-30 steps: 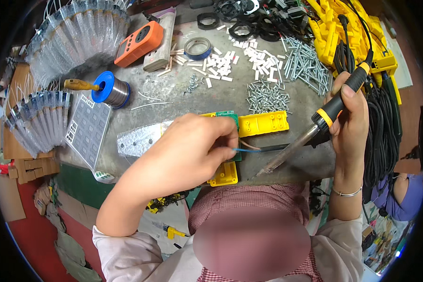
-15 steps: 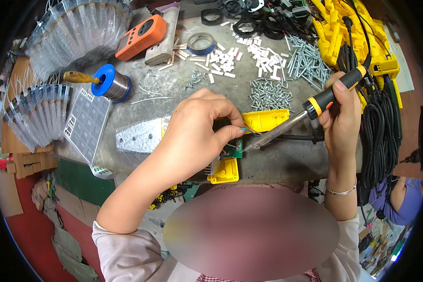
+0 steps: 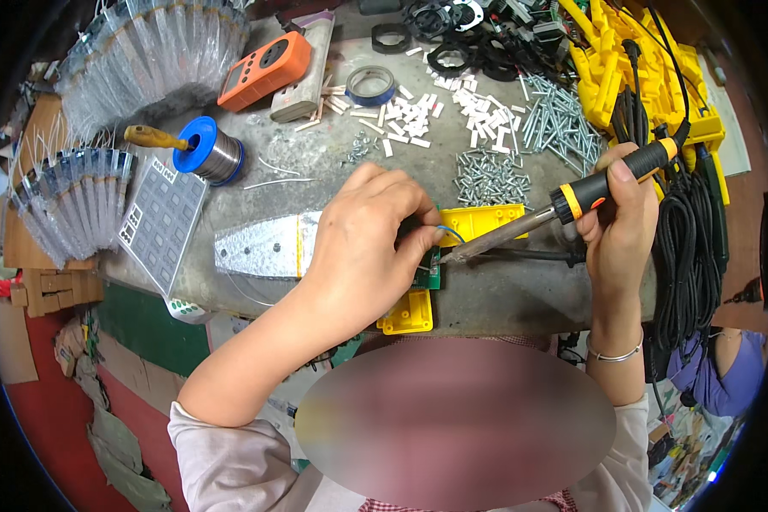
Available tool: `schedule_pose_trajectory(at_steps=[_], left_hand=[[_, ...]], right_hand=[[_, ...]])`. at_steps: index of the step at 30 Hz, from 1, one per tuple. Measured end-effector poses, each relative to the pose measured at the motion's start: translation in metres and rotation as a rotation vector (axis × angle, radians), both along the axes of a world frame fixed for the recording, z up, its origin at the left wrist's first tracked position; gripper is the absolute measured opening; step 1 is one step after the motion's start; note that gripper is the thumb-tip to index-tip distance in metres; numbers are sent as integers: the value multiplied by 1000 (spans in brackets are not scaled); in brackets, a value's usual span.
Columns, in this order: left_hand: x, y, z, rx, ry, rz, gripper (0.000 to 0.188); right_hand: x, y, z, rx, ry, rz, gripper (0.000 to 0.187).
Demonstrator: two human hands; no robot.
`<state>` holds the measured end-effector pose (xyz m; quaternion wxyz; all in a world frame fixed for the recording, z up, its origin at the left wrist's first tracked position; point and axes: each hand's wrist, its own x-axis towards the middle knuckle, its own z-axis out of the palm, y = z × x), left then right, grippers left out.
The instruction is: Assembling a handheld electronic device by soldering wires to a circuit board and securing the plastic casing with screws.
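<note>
My left hand [image 3: 363, 235] is closed in a pinch on a thin blue wire [image 3: 454, 230], which arcs out from between thumb and forefinger. Under those fingers lies a green circuit board [image 3: 436, 276], mostly hidden by the hand. My right hand [image 3: 625, 218] is wrapped round the black and orange handle of a soldering iron [image 3: 505, 234]. The iron slants down to the left, its tip at the board's right edge; whether it touches cannot be seen. Yellow plastic housing parts [image 3: 497, 220] [image 3: 408, 314] lie behind and in front of the board. A black cable [image 3: 538, 255] runs rightward beneath the iron.
A solder spool [image 3: 218, 154] holds a wooden-handled tool. Nearby are an orange meter [image 3: 269, 70], a tape roll [image 3: 370, 86], a silver plate [image 3: 260, 247], small screws [image 3: 491, 177], long screws [image 3: 561, 124], white pieces [image 3: 410, 118], yellow housings [image 3: 610, 64] and coiled black cables [image 3: 687, 273].
The iron's tip has shifted slightly left and down toward the board's edge. The blue wire now bows upward in a rounder arc. Both hands keep their holds.
</note>
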<state>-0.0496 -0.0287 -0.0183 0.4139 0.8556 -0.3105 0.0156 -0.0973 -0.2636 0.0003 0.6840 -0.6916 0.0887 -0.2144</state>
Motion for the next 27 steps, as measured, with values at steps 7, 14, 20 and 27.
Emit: schedule_pose_trajectory(at_steps=[7, 14, 20, 27], left_hand=[[0, -1, -1, 40, -44, -7, 18], [-1, -1, -5, 21, -90, 0, 19], [-1, 0, -7, 20, -84, -15, 15], [-1, 1, -7, 0, -97, -21, 16]], right_hand=[[-2, 0, 0, -35, -7, 7, 26], [-3, 0, -2, -40, -15, 22, 25], [-1, 1, -5, -51, -5, 21, 24], [0, -3, -10, -4, 20, 32, 24]])
